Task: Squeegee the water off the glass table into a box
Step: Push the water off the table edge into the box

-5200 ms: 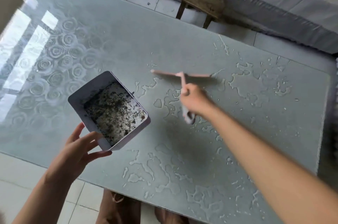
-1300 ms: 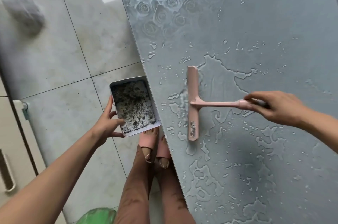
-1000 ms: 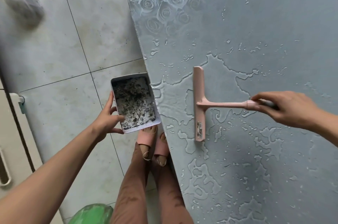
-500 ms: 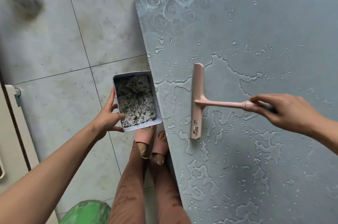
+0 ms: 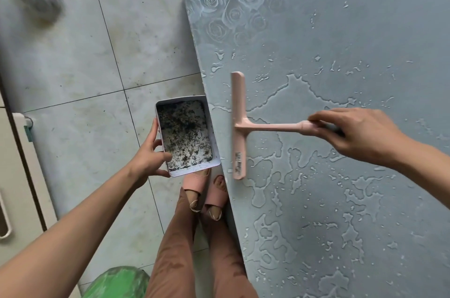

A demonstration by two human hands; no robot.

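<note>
My right grip (image 5: 360, 134) clasps the pink plastic T-shaped squeegee (image 5: 238, 124), blade along the edge of the wet glass table (image 5: 341, 29), handle pointing right; left grip (image 5: 148, 156) holds the speckled white box (image 5: 194, 171)

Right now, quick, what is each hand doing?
Left hand: holding the box, fingers curled round its side.
Right hand: gripping the handle of the pink squeegee.
</note>
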